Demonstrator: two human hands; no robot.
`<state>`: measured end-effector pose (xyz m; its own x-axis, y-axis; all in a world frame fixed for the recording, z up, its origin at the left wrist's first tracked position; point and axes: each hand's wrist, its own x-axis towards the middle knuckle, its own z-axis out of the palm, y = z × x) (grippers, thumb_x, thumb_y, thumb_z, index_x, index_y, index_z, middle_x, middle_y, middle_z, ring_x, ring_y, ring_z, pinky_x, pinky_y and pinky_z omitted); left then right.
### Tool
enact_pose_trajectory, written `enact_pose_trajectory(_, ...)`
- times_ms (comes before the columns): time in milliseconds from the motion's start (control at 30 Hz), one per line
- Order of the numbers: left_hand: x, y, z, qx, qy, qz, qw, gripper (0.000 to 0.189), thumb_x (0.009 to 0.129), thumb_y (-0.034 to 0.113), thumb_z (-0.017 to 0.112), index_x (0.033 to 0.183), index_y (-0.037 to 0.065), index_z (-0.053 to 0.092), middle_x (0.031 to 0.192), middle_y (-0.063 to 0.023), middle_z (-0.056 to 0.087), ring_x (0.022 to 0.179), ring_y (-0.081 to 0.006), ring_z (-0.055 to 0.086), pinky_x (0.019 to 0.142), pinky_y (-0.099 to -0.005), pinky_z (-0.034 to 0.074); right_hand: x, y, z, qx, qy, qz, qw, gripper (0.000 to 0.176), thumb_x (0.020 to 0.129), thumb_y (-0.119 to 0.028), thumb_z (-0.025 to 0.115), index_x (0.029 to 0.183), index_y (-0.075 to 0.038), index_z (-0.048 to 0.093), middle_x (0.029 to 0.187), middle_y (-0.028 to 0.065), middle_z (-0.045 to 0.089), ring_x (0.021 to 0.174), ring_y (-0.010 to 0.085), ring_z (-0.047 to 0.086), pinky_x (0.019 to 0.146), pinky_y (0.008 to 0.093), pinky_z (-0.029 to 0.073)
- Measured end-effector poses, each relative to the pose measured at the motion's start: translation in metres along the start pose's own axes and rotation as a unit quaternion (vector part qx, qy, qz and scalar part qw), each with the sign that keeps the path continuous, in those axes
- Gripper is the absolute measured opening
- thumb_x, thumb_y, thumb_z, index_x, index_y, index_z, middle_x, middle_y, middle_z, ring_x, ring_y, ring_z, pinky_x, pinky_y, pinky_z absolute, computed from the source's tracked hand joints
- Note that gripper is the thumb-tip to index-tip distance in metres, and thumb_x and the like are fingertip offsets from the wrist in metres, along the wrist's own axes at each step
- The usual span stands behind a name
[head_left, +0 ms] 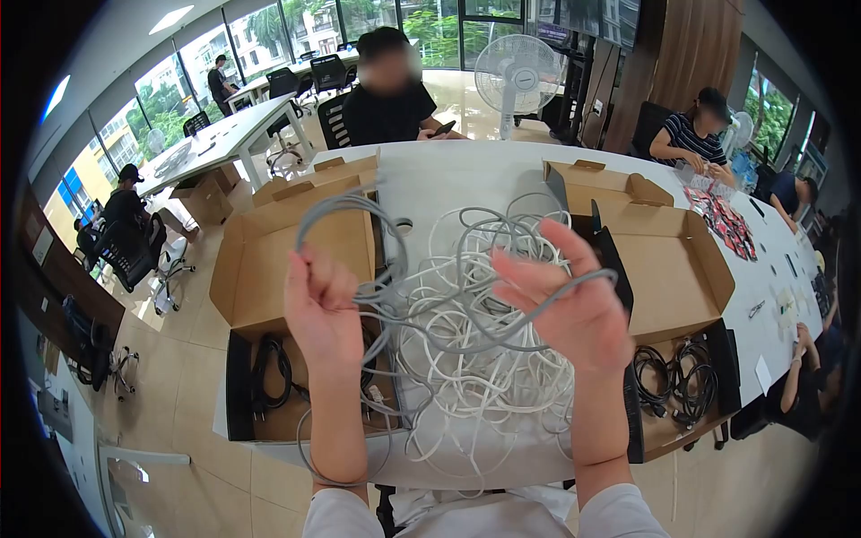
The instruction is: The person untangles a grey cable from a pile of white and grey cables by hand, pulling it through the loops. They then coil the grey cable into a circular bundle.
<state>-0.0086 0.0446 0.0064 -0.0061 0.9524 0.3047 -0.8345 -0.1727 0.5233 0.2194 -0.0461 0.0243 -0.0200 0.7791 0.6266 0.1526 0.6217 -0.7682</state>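
the fingers (314,267) of the left hand (325,309) pinch a looped coil of gray cable (400,260), held up above the surface (466,170). the right hand (578,314) has its fingers spread wide, with a strand of the same cable running across them; how firmly it is gripped, i cannot tell. below and between the hands lies a tangled heap of white cables (471,368). to each side stands an open cardboard box, the left box (291,255) and the right box (686,260), both with black cables (695,386) inside. across the surface sits a person (386,112) with a phone (444,128).
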Motion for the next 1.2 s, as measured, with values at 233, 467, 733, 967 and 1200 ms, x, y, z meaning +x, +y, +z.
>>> enact_pose_trajectory(233,0.01,0.035,-0.02,-0.124,0.004,0.104,0.987,0.021,0.1,0.023,0.038,0.086,0.008,0.043,0.06,0.0047,0.021,0.049,-0.0063,0.021,0.046,-0.0218,0.021,-0.004,0.009,-0.04,-0.006,0.013,0.2,0.98,0.028,0.095,-0.022,0.047,0.11,0.001,0.046,0.059,0.0011,0.045,0.05,0.0192,0.042,0.052,0.0337,0.036)
enact_pose_trajectory(467,0.003,0.033,-0.013,-0.165,-0.049,0.074,0.982,0.018,0.099,0.019,0.038,0.087,0.007,0.041,0.061,0.0033,0.022,0.049,-0.007,0.021,0.047,-0.0223,0.022,-0.01,0.036,-0.028,-0.672,0.138,0.038,0.727,0.051,0.085,-0.022,0.061,0.123,0.007,0.043,0.09,0.0163,0.053,0.084,0.0305,0.05,0.073,0.0399,0.04)
enact_pose_trajectory(733,-0.01,0.011,0.007,-0.067,-0.051,0.093,0.992,0.02,0.101,0.023,0.036,0.088,0.008,0.039,0.061,0.0036,0.022,0.051,-0.0071,0.02,0.048,-0.0227,0.021,-0.014,0.007,0.009,-0.696,0.059,0.071,0.712,0.065,0.08,-0.025,0.065,0.13,0.007,0.039,0.119,0.023,0.043,0.111,0.0362,0.039,0.091,0.046,0.031)
enact_pose_trajectory(967,-0.015,0.002,0.009,0.055,-0.092,0.162,0.981,0.022,0.1,0.028,0.038,0.088,0.009,0.039,0.06,0.0048,0.021,0.051,-0.0059,0.019,0.049,-0.0228,0.018,-0.017,0.013,0.001,-0.635,0.015,0.13,0.761,0.043,0.082,-0.027,0.065,0.109,0.004,0.056,0.072,0.0159,0.06,0.078,0.0291,0.058,0.068,0.0403,0.041)
enact_pose_trajectory(1200,-0.018,-0.001,0.011,0.118,-0.102,0.207,0.966,0.023,0.1,0.028,0.038,0.088,0.009,0.04,0.06,0.0054,0.02,0.051,-0.0051,0.019,0.049,-0.0229,0.017,-0.017,0.006,-0.014,-0.635,0.041,0.136,0.759,0.025,0.083,-0.026,0.064,0.081,-0.002,0.058,0.053,0.0099,0.054,0.054,0.0274,0.056,0.055,0.0375,0.041)
